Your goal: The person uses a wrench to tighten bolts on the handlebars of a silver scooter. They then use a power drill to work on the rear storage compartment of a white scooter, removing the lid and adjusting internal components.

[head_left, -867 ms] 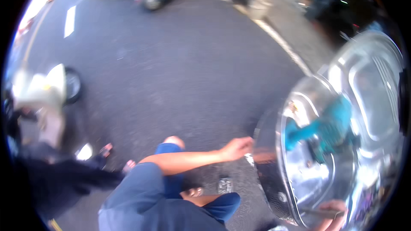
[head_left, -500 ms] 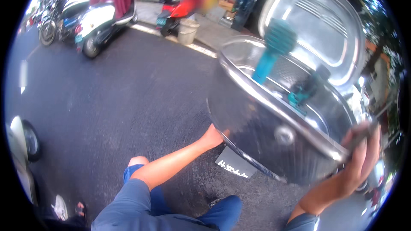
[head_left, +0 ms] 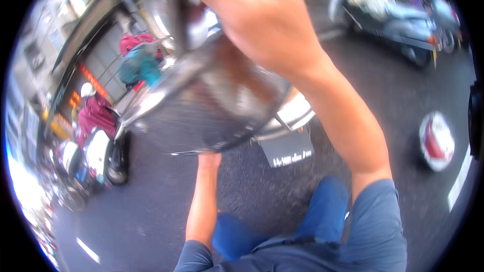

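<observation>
A large shiny metal pot [head_left: 171,121] is held up before me, steeply tilted and smeared by motion. My right hand [head_left: 257,15] grips it by the dark handle [head_left: 179,15] at its near end, high in the picture; the fingertips are partly hidden. Low at the base, my left hand [head_left: 209,159] supports the pot, its fingers hidden behind the metal. A blurred teal ribbed thing [head_left: 138,65] shows beyond the rim at the left. The pot's inside cannot be seen.
Dark asphalt road [head_left: 151,211] lies below. Parked scooters stand left [head_left: 101,151] and upper right [head_left: 388,25]. A person in maroon with a white helmet [head_left: 96,113] is at the left. A grey flap [head_left: 287,148] hangs under the pot; a red-and-white rounded thing [head_left: 436,141] is right.
The pot has swung from the right to the upper left of the view, and my right arm now crosses high in front. The view has turned; the open lid no longer shows clearly.
</observation>
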Available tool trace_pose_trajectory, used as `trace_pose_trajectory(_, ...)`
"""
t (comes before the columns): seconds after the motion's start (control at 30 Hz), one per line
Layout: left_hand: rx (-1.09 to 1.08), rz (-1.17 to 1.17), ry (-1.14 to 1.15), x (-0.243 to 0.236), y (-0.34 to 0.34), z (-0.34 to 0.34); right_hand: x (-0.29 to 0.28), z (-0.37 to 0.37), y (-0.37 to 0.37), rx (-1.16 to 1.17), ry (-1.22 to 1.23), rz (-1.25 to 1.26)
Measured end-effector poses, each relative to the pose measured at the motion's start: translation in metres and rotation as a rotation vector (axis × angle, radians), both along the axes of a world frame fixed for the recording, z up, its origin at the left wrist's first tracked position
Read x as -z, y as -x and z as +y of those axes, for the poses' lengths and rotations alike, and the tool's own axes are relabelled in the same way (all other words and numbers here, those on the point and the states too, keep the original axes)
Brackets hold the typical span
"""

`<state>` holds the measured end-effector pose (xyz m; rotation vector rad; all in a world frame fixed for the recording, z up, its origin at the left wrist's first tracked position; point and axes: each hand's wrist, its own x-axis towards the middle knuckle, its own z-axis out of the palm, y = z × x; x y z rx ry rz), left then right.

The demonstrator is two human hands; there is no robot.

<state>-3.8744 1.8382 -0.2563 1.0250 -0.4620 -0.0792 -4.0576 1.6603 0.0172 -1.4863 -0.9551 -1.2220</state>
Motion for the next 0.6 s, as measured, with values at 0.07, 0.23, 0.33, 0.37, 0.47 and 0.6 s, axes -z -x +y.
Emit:
trace_pose_trajectory(0.07,0.045,-0.054,-0.047,0.006,-0.02,0.003,0.011,-0.023,-0.006,-0.068,-0.177,-0.017)
trace_pose_trajectory(0.23,0.27,-0.106,-0.028,0.008,-0.046,0.031,0.09,-0.108,0.013,-0.267,-0.619,-0.134)
trace_pose_trajectory(0.33,0.239,-0.113,-0.113,-0.002,-0.028,0.013,0.164,-0.135,0.026,-0.312,-0.808,-0.175)
trace_pose_trajectory(0.37,0.138,-0.158,-0.204,-0.006,-0.024,0.013,0.188,-0.132,0.025,-0.342,-0.867,-0.164)
trace_pose_trajectory(0.47,0.033,-0.205,-0.293,-0.013,-0.019,0.004,0.263,-0.092,0.008,-0.407,-1.022,0.031)
trace_pose_trajectory(0.6,0.191,-0.128,-0.17,-0.022,-0.009,-0.008,0.329,-0.03,-0.025,-0.329,-1.003,0.53)
